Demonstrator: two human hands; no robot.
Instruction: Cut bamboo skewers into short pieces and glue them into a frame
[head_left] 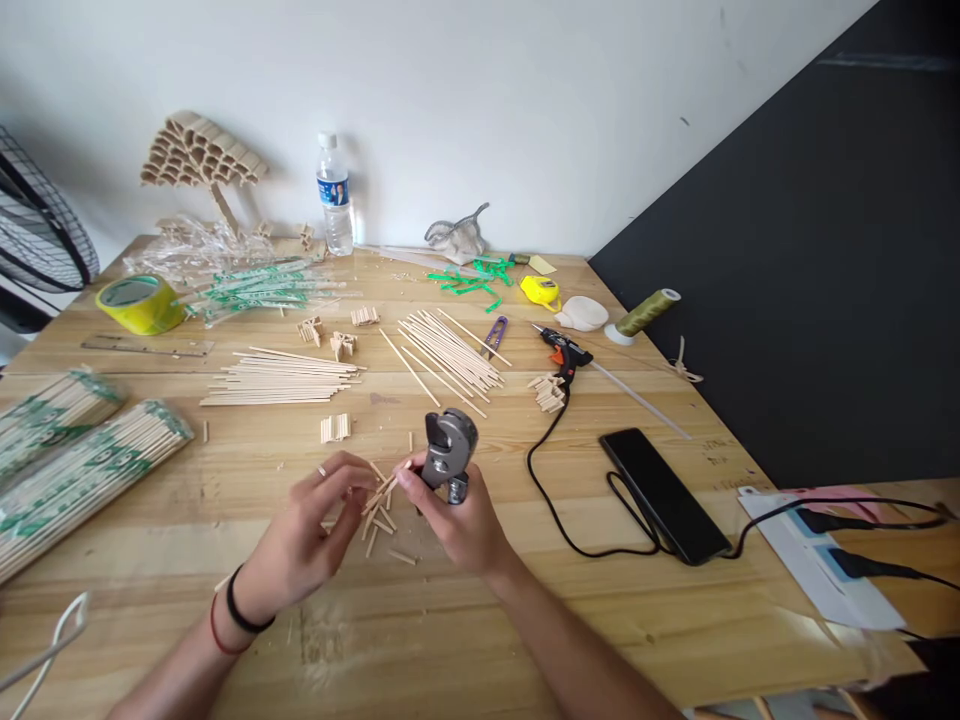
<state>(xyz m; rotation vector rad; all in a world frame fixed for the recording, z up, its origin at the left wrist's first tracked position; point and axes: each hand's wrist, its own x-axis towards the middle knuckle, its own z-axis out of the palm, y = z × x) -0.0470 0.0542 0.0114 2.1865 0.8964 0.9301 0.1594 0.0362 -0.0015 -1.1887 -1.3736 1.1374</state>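
My right hand (pixel 461 525) is wrapped round a dark metal hand cutter (pixel 450 445), its head pointing up and its handles mostly hidden by my fingers. The thumb and forefinger of that hand also pinch short wooden stick pieces (pixel 388 488). Close beside it, my left hand (pixel 319 525) has its fingers curled together at the other end of those pieces. Below the fingertips, several cut stick pieces (pixel 403 556) lie loose on the wooden table (pixel 360 640). A small bundle of joined pieces (pixel 335 428) lies just beyond my left hand.
Long sticks lie in two piles (pixel 285 378) (pixel 454 350). A glue gun (pixel 568 352) and phone (pixel 664 495) are at right, with cables. Packaged sticks (pixel 90 470) and yellow tape (pixel 140 305) are at left. Behind stand a bottle (pixel 334 200) and a stick-built tree (pixel 199 155).
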